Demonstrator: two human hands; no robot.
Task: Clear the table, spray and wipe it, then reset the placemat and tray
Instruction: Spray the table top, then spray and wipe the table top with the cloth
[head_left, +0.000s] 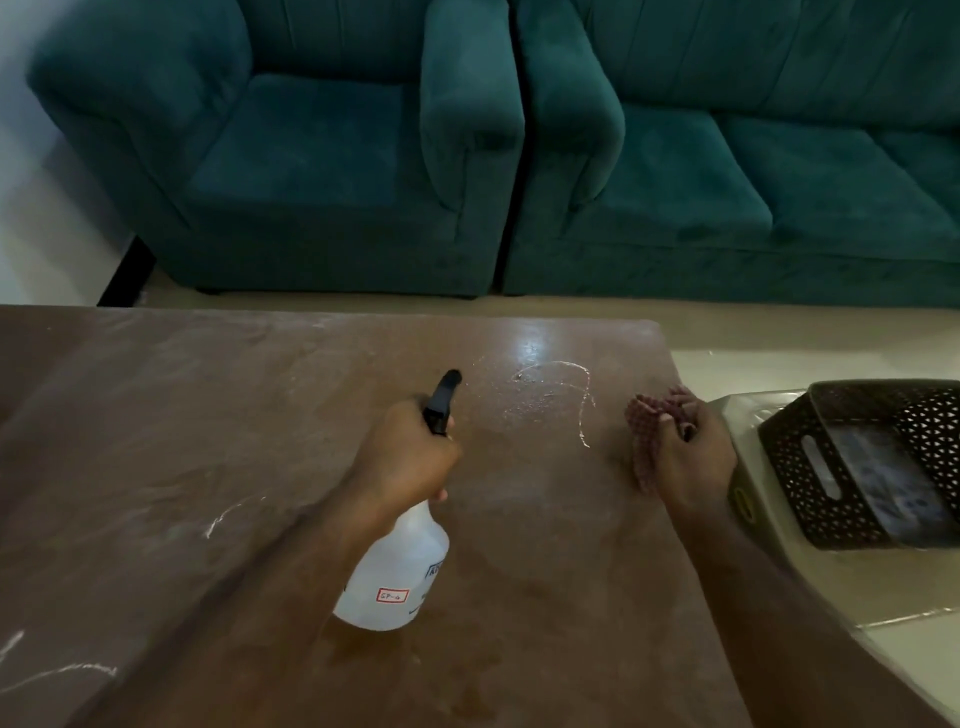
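Note:
The brown table (218, 447) fills the lower view, its top streaked with white marks and a wet curved trail (571, 384) near the far right corner. My left hand (405, 457) grips the neck of a white spray bottle (400, 571) with a black nozzle pointing toward that wet patch; the bottle is held tilted above the table. My right hand (691, 457) rests near the table's right edge, closed on a bunched red checked cloth (647, 431). On the floor to the right lies a pale placemat (789, 582) with a dark perforated tray (810, 488) on it.
A teal armchair (291, 156) and a teal sofa (753, 166) stand just beyond the table's far edge. Pale tiled floor (727, 338) shows between them and the table and along the right side.

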